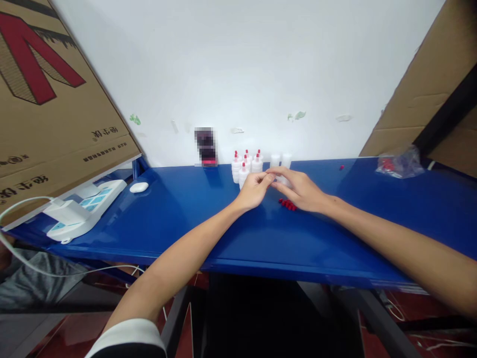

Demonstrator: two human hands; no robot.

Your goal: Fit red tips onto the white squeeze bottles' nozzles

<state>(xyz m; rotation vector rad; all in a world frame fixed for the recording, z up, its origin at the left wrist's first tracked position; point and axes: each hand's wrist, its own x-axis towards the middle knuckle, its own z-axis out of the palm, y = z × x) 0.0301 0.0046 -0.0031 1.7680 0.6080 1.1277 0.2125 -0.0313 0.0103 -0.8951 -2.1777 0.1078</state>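
Observation:
My left hand (pixel 254 190) and my right hand (pixel 300 189) meet over the middle of the blue table, fingertips touching. Both are closed in a pinch, and whatever is between the fingers is hidden or too small to name. Just behind my left hand stand several white squeeze bottles (pixel 244 175) with red-tipped nozzles, upright in a tight group. Beyond my right hand are two white bottles (pixel 275 159) without red tips; something whitish also shows between its fingers. A small pile of red caps (pixel 288 204) lies below my right hand.
A clear plastic bag (pixel 400 163) with red pieces lies at the right, and a single red cap (pixel 342 167) nearer the wall. A phone (pixel 206 146), partly blurred, leans on the wall. At left are a white oval case (pixel 139 187), a power strip (pixel 91 209) and a cardboard box (pixel 63 114).

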